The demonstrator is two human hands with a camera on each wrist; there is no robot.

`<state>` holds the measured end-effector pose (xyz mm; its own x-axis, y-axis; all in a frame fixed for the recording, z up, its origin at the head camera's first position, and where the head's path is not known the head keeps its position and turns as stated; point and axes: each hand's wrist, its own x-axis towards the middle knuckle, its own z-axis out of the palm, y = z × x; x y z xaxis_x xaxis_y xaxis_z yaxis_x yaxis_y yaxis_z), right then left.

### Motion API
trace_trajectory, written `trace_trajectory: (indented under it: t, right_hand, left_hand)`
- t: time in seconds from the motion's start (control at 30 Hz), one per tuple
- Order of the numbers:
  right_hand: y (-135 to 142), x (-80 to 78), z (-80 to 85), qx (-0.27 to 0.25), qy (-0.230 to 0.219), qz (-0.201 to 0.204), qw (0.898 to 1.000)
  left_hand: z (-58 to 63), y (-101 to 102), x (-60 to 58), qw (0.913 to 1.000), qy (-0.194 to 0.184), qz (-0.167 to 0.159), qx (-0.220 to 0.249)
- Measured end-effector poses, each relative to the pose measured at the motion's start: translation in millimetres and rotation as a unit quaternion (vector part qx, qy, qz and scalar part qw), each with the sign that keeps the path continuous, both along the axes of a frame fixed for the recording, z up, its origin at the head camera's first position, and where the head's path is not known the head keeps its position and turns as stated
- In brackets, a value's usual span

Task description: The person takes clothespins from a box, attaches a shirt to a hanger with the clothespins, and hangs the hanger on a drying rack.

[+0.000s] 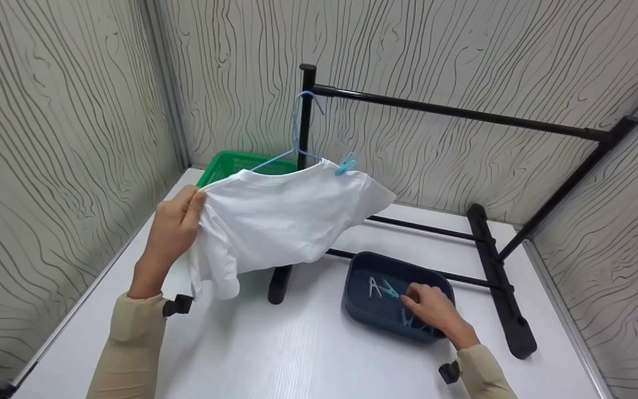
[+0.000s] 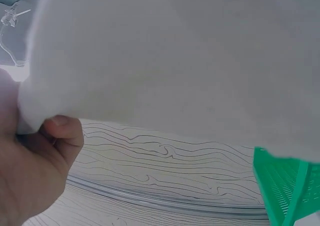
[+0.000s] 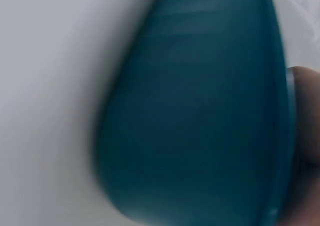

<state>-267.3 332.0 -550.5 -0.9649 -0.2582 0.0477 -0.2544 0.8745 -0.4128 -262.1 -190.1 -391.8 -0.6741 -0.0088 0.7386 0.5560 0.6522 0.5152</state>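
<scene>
A white T-shirt (image 1: pixel 283 216) hangs from a thin blue hanger (image 1: pixel 274 160), and a light-blue clothespin (image 1: pixel 345 164) clips its right shoulder. My left hand (image 1: pixel 178 219) pinches the shirt at its left shoulder and holds that side up; the left wrist view shows the cloth (image 2: pixel 165 61) stretching away from the thumb and fingers. My right hand (image 1: pixel 432 306) reaches with bent fingers into a dark blue bin (image 1: pixel 355 310), close to a blue clothespin (image 1: pixel 390 289). A grey clothespin (image 1: pixel 374 287) lies beside that one. I cannot tell whether the right fingertips hold anything.
A black rack (image 1: pixel 463 114) stands on the white table (image 1: pixel 297 354), the hanger's hook beside its left post. One rack foot (image 1: pixel 502 299) lies right of the bin. Behind the shirt sits a green basket (image 1: pixel 225 166). Patterned wall panels (image 1: pixel 64 138) close in the sides and back.
</scene>
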Motion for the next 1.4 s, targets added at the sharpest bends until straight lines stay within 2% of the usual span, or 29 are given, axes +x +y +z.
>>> trace_trajectory:
  t: [0.27, 0.6, 0.9, 1.17, 1.27, 1.4]
  right_hand:
    - [1.4, -0.3, -8.8, 0.019, -0.016, -0.017, 1.000]
    - [0.3, 1.0, -7.5, 0.060, -0.060, -0.031, 0.996]
    - [-2.3, 2.2, -7.1, 0.081, -0.069, -0.025, 0.994]
    - [-3.7, 5.8, -3.4, 0.082, -0.088, -0.027, 0.992]
    - [-4.5, 6.7, -2.3, 0.075, -0.095, -0.019, 0.992]
    - [-3.3, 6.6, -2.2, 0.055, -0.089, 0.018, 0.994]
  left_hand:
    - [-9.9, -2.7, -4.9, 0.9998, -0.018, 0.004, 0.011]
    - [-17.9, -6.7, -9.4, 0.9986, -0.042, 0.015, 0.029]
    - [-20.4, -6.7, -9.2, 0.9976, -0.057, 0.010, 0.038]
    - [-20.6, -6.6, -10.0, 0.9979, -0.054, 0.012, 0.035]
    - [-21.4, -6.6, -10.3, 0.9979, -0.054, 0.015, 0.033]
    - [-21.7, -5.8, -10.9, 0.9979, -0.056, 0.015, 0.029]
